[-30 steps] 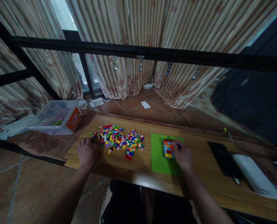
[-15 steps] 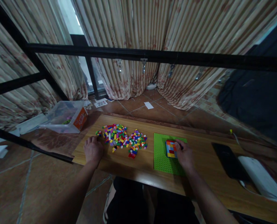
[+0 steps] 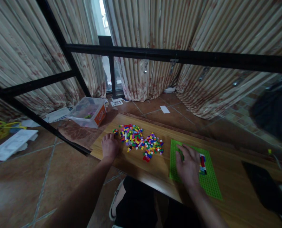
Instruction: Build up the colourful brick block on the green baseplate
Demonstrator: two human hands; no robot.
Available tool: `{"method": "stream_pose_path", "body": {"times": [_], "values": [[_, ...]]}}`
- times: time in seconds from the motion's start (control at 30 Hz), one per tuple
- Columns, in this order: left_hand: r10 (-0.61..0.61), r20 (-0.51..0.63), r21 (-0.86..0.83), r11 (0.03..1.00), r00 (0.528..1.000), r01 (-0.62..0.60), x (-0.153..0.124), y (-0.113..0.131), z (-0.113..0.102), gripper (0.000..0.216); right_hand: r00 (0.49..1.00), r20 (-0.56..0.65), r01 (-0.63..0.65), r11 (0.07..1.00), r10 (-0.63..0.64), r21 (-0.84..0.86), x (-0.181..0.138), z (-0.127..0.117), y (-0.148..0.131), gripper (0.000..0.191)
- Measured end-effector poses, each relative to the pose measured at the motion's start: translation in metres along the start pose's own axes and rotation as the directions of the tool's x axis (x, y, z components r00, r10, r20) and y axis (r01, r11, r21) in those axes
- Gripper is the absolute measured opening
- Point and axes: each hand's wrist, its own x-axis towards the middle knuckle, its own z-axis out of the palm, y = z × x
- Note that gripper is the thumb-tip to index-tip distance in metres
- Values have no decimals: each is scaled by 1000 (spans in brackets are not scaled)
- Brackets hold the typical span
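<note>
The striped curtains [image 3: 155, 31] fill the far side of the view, at 12 o'clock from the person. A black metal frame [image 3: 179, 57] crosses in front of them. The brown tiled floor [image 3: 24, 177] spreads out toward 9 o'clock. The wooden table [image 3: 141, 163] stands directly before the person and runs from 10 o'clock to 4 o'clock.

A clear plastic box [image 3: 88, 110] with an orange label sits at the far left end, at 10 o'clock from the left hand, just off the corner of the table. A white tray [image 3: 9, 147] lies on the floor at 9 o'clock, well apart from the table. A flat black device [image 3: 264, 186] lies on the table at 3 o'clock from the right hand.

The green baseplate [image 3: 212, 183] lies flat on the table near its front edge, at 1 o'clock from the person. The pile of small bricks [image 3: 141, 142], in many colours, is spread on the wood at 9 o'clock from the baseplate and apart from it.

The right hand [image 3: 188, 164] lies palm down on the left half of the baseplate. Its fingers are spread wide and point to 12 o'clock. The left hand [image 3: 109, 147] rests on the table just beside the pile, at 8 o'clock from it. Its fingers are bent and close together, and whether they hold a brick cannot be told.

The brick block [image 3: 202, 164], a small built piece with red, blue and white bricks, stands on the baseplate. It touches the right edge of the right hand, at 3 o'clock from it, and is partly covered by it.
</note>
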Motion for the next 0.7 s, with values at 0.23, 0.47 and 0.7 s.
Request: {"method": "stream_pose_path", "body": {"times": [0.23,0.47,0.7], "values": [[-10,5,-11,1000,1000,10,-1,2,-1,34,971,233,24,995,-47,101,19,44,-15,35],[-18,3,-12,1000,1000,18,-1,4,-3,34,959,278,48,998,-59,45,31,57,-12,27],[-7,20,-2,1000,1000,7,-2,2,-1,34,944,310,89,991,-115,95,22,59,-20,22]]}}
